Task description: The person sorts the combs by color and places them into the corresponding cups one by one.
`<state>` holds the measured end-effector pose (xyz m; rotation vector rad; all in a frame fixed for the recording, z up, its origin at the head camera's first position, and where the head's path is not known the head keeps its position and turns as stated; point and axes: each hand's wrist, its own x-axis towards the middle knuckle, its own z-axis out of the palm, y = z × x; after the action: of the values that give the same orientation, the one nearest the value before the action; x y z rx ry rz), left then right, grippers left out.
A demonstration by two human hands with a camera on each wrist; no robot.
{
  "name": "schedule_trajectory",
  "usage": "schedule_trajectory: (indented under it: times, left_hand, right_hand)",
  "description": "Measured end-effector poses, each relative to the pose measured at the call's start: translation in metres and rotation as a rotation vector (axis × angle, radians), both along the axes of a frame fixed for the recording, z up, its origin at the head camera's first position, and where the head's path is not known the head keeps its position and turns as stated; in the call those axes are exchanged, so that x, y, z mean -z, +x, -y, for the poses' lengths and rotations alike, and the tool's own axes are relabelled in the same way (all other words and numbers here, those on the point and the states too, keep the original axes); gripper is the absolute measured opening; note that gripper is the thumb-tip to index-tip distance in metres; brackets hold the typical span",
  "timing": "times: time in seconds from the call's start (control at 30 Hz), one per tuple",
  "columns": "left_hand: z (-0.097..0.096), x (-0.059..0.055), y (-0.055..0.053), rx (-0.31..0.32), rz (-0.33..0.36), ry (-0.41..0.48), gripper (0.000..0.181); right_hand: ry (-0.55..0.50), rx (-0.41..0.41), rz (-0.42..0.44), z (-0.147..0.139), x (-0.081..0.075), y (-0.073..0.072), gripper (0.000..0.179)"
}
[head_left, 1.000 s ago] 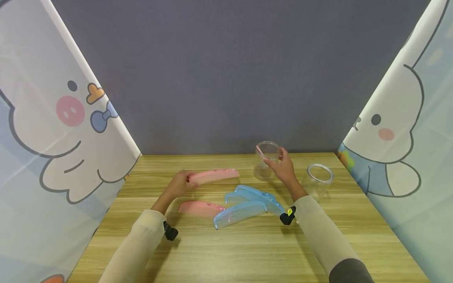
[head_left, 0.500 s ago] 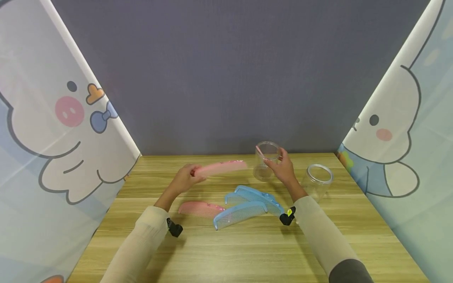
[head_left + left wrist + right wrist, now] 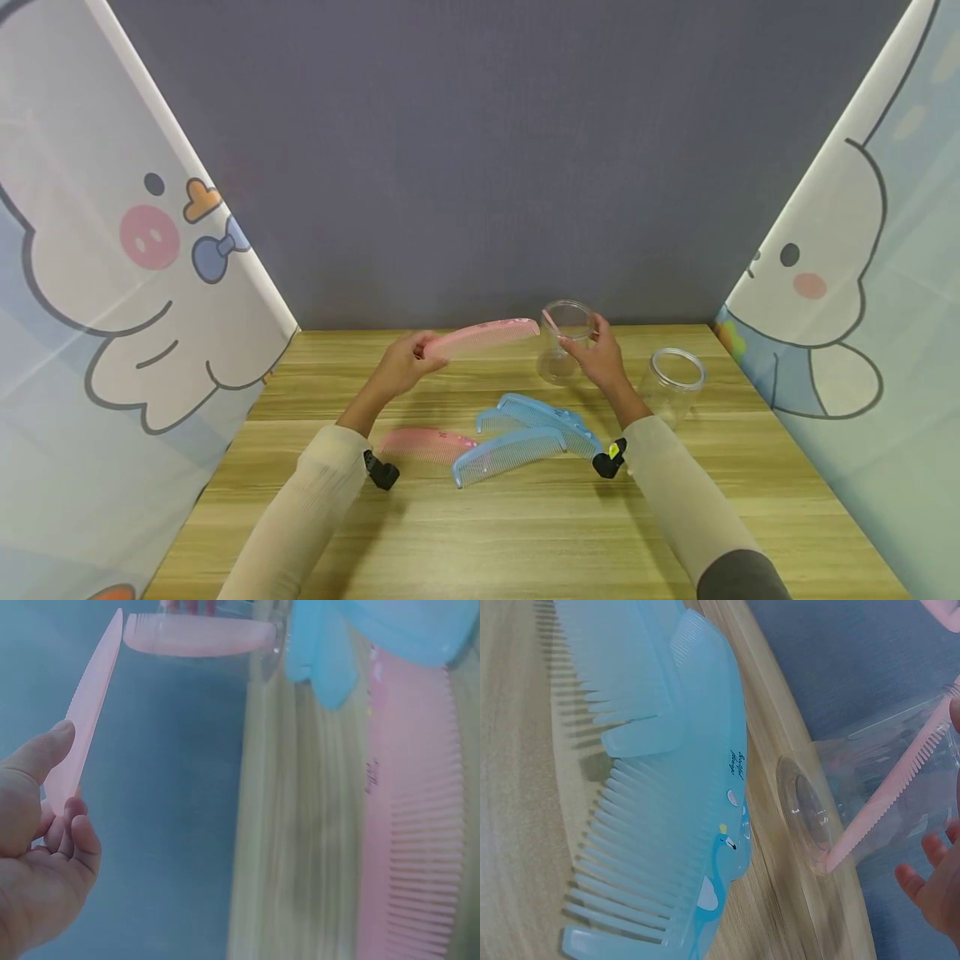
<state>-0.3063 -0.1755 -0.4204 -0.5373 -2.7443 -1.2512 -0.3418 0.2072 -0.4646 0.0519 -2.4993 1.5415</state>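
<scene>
Left hand (image 3: 402, 364), pinching pink comb (image 3: 483, 335), left of jar (image 3: 555, 365); right hand (image 3: 600, 358), gripping jar; low comb tip may strike it.

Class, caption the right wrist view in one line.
A pink comb leans inside a clear jar near overlapping blue combs.

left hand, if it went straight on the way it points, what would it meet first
Likely the clear jar in the right hand: the pink comb in the left hand points toward it and would touch first, though depth is unclear.
</scene>
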Motion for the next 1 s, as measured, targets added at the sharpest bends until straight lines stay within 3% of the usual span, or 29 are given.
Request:
schedule_trajectory:
  times: [0.4,1.0]
  left_hand:
    - [-0.026,-0.021,-0.006,0.031,-0.066,0.02,0.044]
    - [-0.064,-0.035,-0.015,-0.031,-0.139,-0.043,0.042]
  right_hand:
    - [-0.009,-0.002,0.004,0.001,-0.002,0.002,0.095]
    - [-0.001,0.005,-0.003,0.001,-0.001,0.002,0.095]
